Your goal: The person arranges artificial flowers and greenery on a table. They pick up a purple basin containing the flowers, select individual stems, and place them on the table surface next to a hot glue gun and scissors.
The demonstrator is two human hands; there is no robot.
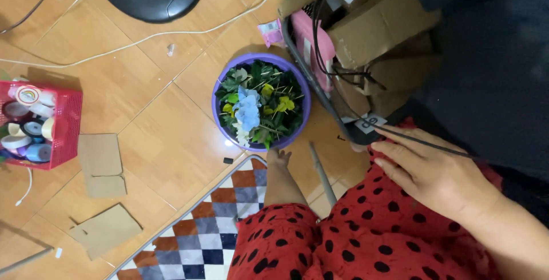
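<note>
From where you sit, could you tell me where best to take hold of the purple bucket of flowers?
Probably by the bare purple rim of the purple bucket, one hand on each side. Flowers and skewer sticks fill the top, so a grip from above would crush them. The right hand is nearest; the black crate crowds that side.

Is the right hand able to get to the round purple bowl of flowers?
Probably yes: the right hand rests on the red spotted lap, and only bare floor and a foot lie before the round purple bowl.

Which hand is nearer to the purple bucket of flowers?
Only one hand shows, seemingly the right. It rests on the red dotted fabric, well right of and below the purple bucket. The other hand is out of view.
</note>
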